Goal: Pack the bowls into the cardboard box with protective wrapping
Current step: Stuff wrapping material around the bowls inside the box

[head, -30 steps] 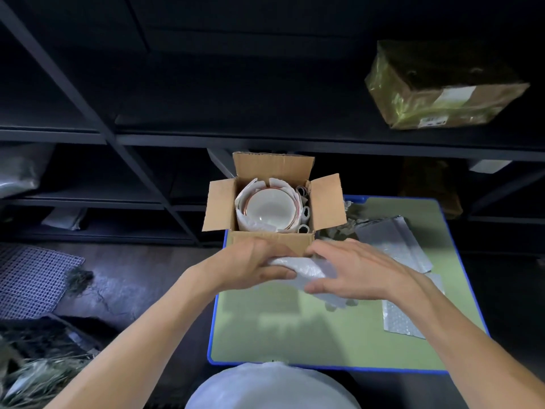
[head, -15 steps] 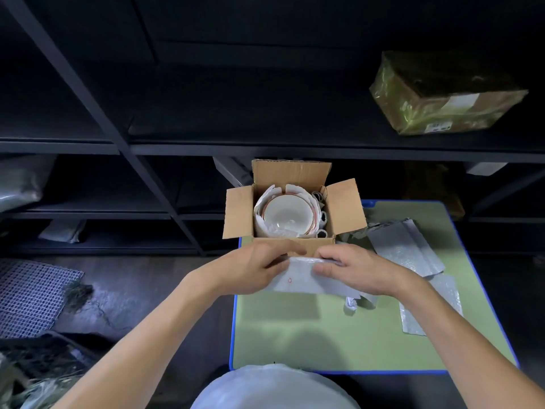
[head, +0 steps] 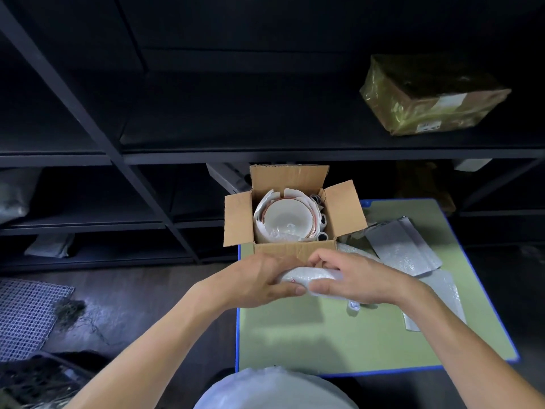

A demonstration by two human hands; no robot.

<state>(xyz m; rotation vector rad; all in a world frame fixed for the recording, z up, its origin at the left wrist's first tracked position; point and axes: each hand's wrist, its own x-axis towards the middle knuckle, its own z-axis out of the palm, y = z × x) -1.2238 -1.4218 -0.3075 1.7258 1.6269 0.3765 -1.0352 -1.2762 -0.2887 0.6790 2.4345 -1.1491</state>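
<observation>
— Just in front of the cardboard box (head: 295,250), what is hidden?
— Whatever is wrapped inside the bubble-wrap bundle (head: 308,275) cannot be made out. The box's near wall is partly screened by knuckles. Small items at the box's right inner wall are too small to be told.
— How is the bundle held?
— It is gripped at both ends. The left hand (head: 264,280) is curled round its left end, with the thumb laid along the underside. The right hand (head: 355,278) is curled over its right end. Contact with the box's front cannot be judged.
— And the bowl (head: 287,219)?
— It is seated upright inside the box and ringed by white wrapping (head: 261,230). The flaps are folded outward and the opening is left uncovered. To the right of the box, loose bubble-wrap sheets (head: 404,252) are spread. Bare green table (head: 309,340) is seen in front of the box.
</observation>
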